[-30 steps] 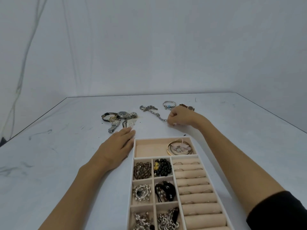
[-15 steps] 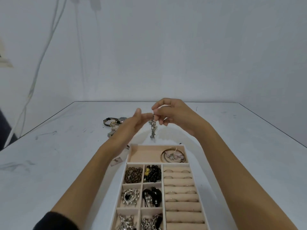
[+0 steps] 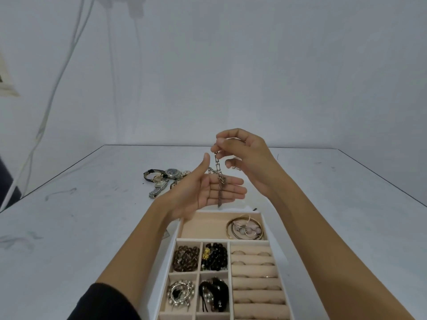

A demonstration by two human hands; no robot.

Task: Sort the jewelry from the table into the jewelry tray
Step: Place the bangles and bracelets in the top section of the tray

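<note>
Fingers (image 3: 227,146) of my right hand (image 3: 251,162) now pinch the silver link chain (image 3: 219,181), which lay on the table (image 3: 92,227) a second ago. It dangles just above the jewelry tray's (image 3: 208,239) far rim. My left hand (image 3: 208,192) has risen behind it, fingers straight, so I judge placement comes next.

Right hand (image 3: 245,155) lifting chain (image 3: 219,181) off desk (image 3: 92,227) — now dangling it above far end of tray (image 3: 208,225). Left hand (image 3: 208,192) leaving desk, dropping its pinch — opening flat, palm up, behind hanging chain.
</note>
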